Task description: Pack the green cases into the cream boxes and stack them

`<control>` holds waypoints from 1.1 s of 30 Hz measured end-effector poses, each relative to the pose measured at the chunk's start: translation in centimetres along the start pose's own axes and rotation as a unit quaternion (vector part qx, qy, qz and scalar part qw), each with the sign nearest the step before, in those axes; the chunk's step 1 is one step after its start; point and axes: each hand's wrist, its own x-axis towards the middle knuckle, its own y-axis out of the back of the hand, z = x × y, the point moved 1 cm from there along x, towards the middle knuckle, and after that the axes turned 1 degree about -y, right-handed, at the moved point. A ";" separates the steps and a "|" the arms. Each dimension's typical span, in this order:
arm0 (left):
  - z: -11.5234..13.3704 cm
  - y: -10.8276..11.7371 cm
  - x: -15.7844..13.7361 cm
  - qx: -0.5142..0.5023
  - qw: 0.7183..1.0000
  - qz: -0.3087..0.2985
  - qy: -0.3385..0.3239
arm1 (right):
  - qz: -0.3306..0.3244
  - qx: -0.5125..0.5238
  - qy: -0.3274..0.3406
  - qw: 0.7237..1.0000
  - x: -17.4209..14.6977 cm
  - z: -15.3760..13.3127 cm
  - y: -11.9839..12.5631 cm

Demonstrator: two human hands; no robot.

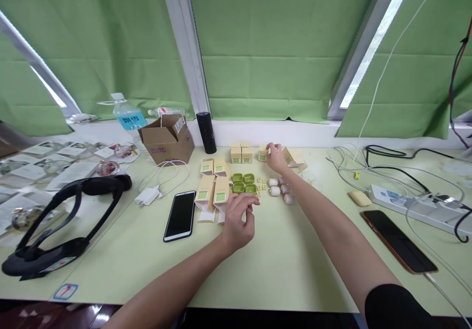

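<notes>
My right hand [276, 158] reaches to the back of the table, fingers bent and closed at the right edge of a small cream box [262, 153] with a green label; its fingertips are partly hidden. Nearer to me, my left hand [239, 221] hovers with loosely curled fingers, the thumb apart and nothing visible between them. Beside it lie open cream cartons [221, 191] with flaps out. Small green dishes [238, 188], tiny yellow pieces [259, 187] and pale cylindrical pieces [275, 191] sit between my hands. More cream boxes [236, 153] stand upright behind the dishes.
A white-edged phone [179, 216], cardboard box [167, 139] and black bottle [206, 132] stand left. Further left are a black headband device [70, 245] and a water bottle [127, 115]. Right are a charging phone [398, 240], power strip [416, 208] and tangled cables.
</notes>
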 end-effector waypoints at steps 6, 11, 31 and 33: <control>0.3 -0.3 0.0 -0.003 1.000 -0.008 -0.007 | -0.032 -0.006 0.017 0.999 -0.6 -0.2 -0.8; 0.2 -0.3 -0.1 0.002 1.000 -0.013 0.000 | -0.051 0.006 0.036 0.998 0.6 -1.6 -1.4; 0.4 -1.3 -1.4 0.054 0.956 -0.287 0.020 | -0.004 -0.063 0.021 0.998 -11.8 -5.9 5.6; 0.5 -1.2 -1.2 0.089 0.945 -0.313 0.017 | -0.044 -0.125 0.030 0.991 -15.3 -6.6 6.0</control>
